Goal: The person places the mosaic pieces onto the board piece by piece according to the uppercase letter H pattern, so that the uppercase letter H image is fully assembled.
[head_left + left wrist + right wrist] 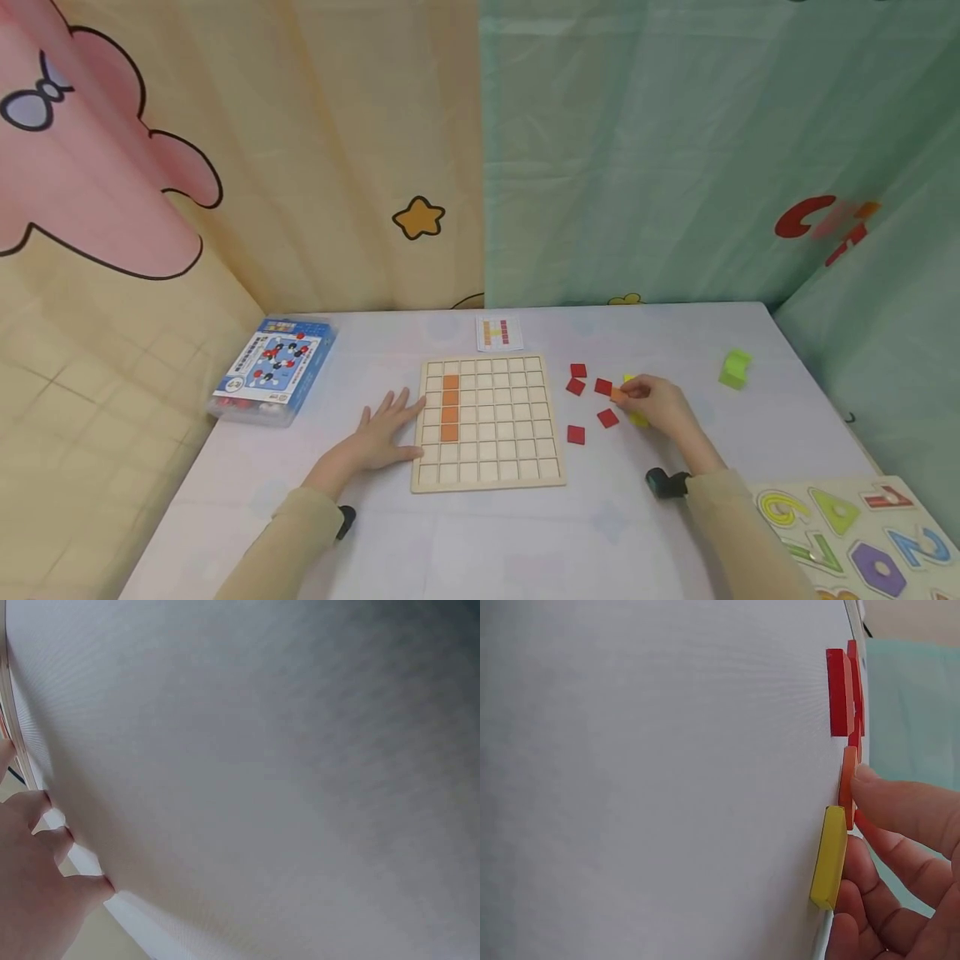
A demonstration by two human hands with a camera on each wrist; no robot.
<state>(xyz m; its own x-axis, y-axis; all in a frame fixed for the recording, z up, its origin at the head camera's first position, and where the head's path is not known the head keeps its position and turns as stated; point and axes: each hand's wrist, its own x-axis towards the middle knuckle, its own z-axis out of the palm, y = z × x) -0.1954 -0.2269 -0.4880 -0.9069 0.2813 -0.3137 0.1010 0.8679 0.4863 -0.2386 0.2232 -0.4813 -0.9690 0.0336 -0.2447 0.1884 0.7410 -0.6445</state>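
Note:
A wooden grid board (512,362) lies on the table with several orange square tiles (449,414) in one column near its left side. My left hand (377,435) rests with spread fingers at the board's left edge, thumb and index right at the rim. To the right of the board, my right hand (658,405) pinches an orange tile (847,784) between thumb and finger. Beside it are loose red tiles (607,418) and yellow tiles (639,419), the yellow ones partly hidden by the hand. A yellow tile (828,859) shows just below those fingers in the right wrist view.
A small pattern card (499,333) lies behind the board. A boxed set (273,367) sits at the back left, and a green block (735,369) at the back right. A number-and-shape puzzle board (847,533) occupies the front right corner. Curtains hang behind the table.

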